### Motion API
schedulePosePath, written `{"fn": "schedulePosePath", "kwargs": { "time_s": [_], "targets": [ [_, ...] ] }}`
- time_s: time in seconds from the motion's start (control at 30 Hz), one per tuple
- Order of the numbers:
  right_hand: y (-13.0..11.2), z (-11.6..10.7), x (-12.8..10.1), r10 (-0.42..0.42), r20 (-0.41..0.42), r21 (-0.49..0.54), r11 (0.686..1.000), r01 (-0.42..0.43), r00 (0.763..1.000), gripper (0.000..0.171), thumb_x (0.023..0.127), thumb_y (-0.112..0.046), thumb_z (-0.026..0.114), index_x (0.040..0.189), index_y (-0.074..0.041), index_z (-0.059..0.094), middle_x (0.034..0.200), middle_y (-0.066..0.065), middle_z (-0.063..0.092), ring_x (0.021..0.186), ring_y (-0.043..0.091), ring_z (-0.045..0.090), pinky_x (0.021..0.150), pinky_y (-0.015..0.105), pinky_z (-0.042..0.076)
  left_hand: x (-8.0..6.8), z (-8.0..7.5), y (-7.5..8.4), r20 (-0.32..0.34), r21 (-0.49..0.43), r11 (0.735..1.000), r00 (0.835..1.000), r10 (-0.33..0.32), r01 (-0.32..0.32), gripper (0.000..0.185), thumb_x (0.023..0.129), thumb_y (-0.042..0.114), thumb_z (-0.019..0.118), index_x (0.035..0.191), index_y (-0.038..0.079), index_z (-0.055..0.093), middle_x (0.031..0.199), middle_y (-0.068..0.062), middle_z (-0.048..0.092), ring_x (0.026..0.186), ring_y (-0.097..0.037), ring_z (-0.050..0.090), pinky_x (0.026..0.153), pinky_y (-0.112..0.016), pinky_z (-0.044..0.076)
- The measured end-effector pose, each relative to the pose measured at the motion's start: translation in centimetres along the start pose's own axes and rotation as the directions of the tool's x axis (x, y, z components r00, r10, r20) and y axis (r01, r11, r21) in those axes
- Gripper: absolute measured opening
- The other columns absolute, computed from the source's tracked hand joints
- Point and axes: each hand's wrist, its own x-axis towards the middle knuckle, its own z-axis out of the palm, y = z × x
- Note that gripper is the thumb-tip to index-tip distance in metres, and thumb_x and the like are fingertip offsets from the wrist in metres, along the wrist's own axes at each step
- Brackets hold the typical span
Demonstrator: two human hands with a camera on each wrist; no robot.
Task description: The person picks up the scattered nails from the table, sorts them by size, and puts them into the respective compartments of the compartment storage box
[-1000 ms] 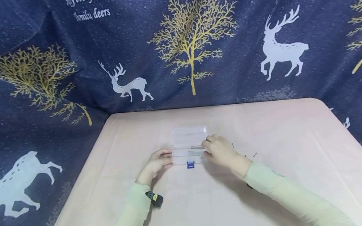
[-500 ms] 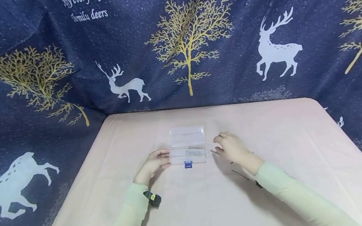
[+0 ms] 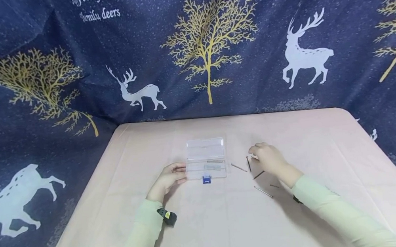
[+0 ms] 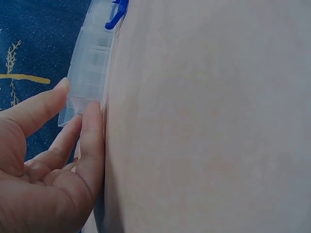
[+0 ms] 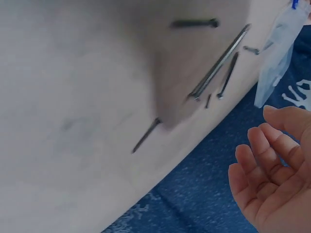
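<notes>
My R hand [image 3: 266,157] is by the loose nails, fingers lightly bent, thumb apart from 'em. Nearest: a dark nail [image 3: 248,164], just L of my fingers; a long nail [image 3: 263,192] lies closer to me, another [image 3: 239,167] betw. hand & box. L hand [image 3: 169,178] pinches the L end of the clear box [image 3: 194,176], thumb & fingers opp. each other. Box sits mid-table [image 3: 179,228], lid [image 3: 205,149] flipped back, blue latch [image 3: 206,179] my side, some thin metal pcs [image 3: 215,161] inside. Behind: navy cloth [image 3: 189,112] w/ deer & trees.
</notes>
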Motion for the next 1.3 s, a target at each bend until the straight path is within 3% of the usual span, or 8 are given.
{"fn": "schedulePosePath", "kwargs": {
  "time_s": [0.47, 0.77, 1.1, 1.3],
  "targets": [
    [1.6, 1.5, -0.1, 0.086, 0.12, -0.062, 0.995, -0.079, 0.989, 0.018, 0.082, -0.009, 0.07, 0.097, 0.0, 0.068, 0.085, 0.01, 0.066, 0.08, 0.029, 0.064, 0.072, 0.041, 0.059, 0.1, 0.0, -0.2, -0.005, -0.01, 1.0, 1.0, 0.001, -0.001, 0.046, 0.087, -0.007, 0.056, 0.131, -0.013, 0.043, 0.127, -0.031, 0.051, 0.092, -0.014, 0.062, 0.091, -0.035, 0.057],
    [1.6, 2.2, 0.1, 0.022, 0.142, -0.141, 0.99, -0.002, 0.99, 0.011, 0.084, -0.005, 0.067, 0.093, 0.0, 0.07, 0.081, 0.009, 0.064, 0.078, 0.027, 0.064, 0.071, 0.039, 0.06, 0.1, -0.1, -0.3, -0.001, -0.019, 1.0, 1.0, 0.002, -0.002, 0.047, 0.087, -0.007, 0.057, 0.131, -0.013, 0.043, 0.128, -0.032, 0.05, 0.093, -0.015, 0.062, 0.092, -0.036, 0.056],
    [1.1, 2.2, 0.6, -0.033, 0.125, -0.151, 0.987, 0.052, 0.992, 0.005, 0.082, -0.002, 0.068, 0.086, 0.0, 0.07, 0.079, 0.009, 0.065, 0.071, 0.021, 0.059, 0.066, 0.032, 0.059, 0.0, -0.1, 0.0, -0.004, -0.012, 1.0, 1.0, 0.012, -0.012, 0.045, 0.088, -0.007, 0.056, 0.13, -0.014, 0.042, 0.128, -0.033, 0.05, 0.094, -0.016, 0.062, 0.092, -0.037, 0.056],
    [1.3, 2.2, 1.0, 0.007, 0.159, -0.114, 0.993, 0.012, 0.987, 0.012, 0.082, 0.001, 0.066, 0.092, 0.0, 0.071, 0.092, 0.015, 0.069, 0.087, 0.03, 0.066, 0.077, 0.036, 0.06, 0.1, -0.1, -0.1, -0.02, -0.007, 1.0, 1.0, 0.0, 0.0, 0.045, 0.087, -0.007, 0.056, 0.13, -0.012, 0.044, 0.128, -0.031, 0.052, 0.093, -0.016, 0.062, 0.091, -0.035, 0.057]
  ]
}}
